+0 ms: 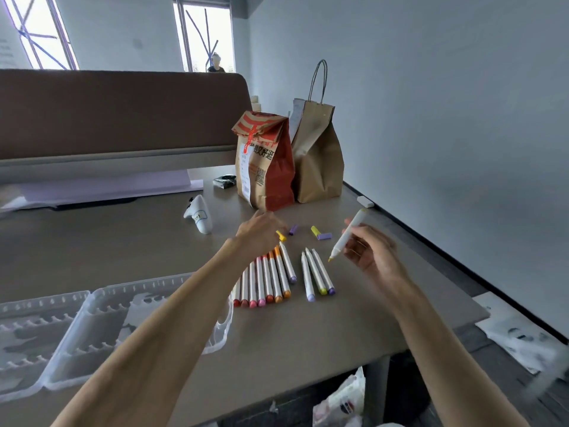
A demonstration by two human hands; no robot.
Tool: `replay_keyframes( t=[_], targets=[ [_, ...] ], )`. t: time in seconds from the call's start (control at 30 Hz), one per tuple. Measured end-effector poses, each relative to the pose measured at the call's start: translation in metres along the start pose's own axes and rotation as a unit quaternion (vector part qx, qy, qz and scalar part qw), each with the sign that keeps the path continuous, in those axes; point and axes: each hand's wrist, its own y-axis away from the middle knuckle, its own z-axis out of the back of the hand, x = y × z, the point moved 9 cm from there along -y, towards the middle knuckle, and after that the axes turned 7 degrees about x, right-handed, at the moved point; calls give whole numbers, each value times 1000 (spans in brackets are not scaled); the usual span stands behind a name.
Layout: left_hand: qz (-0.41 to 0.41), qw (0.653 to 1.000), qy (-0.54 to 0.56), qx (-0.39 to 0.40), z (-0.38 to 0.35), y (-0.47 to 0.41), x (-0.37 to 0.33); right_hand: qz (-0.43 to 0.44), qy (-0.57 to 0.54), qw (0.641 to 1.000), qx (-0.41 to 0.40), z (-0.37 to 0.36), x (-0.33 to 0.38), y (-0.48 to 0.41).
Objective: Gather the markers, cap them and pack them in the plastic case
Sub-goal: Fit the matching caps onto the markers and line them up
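Toward the table's (pixel 338 328) right edge, past its middle, we find the right hand (pixel 372 251) gripping one marker (pixel 349 234) between curled fingers and thumb. The barrel is slanted and its uncovered yellow nib (pixel 330 259) points down toward the left. The left hand (pixel 261 232) is stretched forward with its fingers bent down onto a yellow cap (pixel 280 235) lying on the table. We cannot tell whether the cap is pinched or merely touched.

Three loose caps (pixel 324 236) lie just beyond, between the two hands. A row of markers (pixel 268 282) lies side by side under and behind the left hand. A trio (pixel 317 274) rests just to its right with pointed far ends showing. The case (pixel 92 318) lies open at the front left corner, partly crossed by the left forearm, and we see no marker in its visible slots.

We judge the step in hand to be capping the held marker, with packing not yet begun. To do it well:
- Take the yellow cap, not a purple one, so that it matches the nib.
- Bring its open end square onto the nib.
- Push along the barrel's axis until it seats.
- Keep the nib off skin and table throughout.

Paper bags (pixel 289 161) stand near the far right corner, well apart from the work.
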Motion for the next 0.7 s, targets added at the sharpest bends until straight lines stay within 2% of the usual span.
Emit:
replay_keyframes(
  t=[0.23, 0.43, 0.5, 0.57, 0.7],
  targets=[
    [7, 998, -66, -14, -3, -16, 2, 1, -12, 1000, 13, -2, 3, -1],
    [11, 999, -38, -21, -5, -13, 9, 38, -74, 995, -59, 20, 7, -6],
    [14, 997, 53, -49, -2, -9, 15, 45, -82, 994, -58, 22, 8, -5],
    [18, 976, 203, -71, 2, -1, 18, 53, -77, 995, -45, 20, 9, -5],
    [-11, 878, 469, -94, 10, 30, 5, 77, -55, 995, -22, 15, 11, -6]
  ],
)
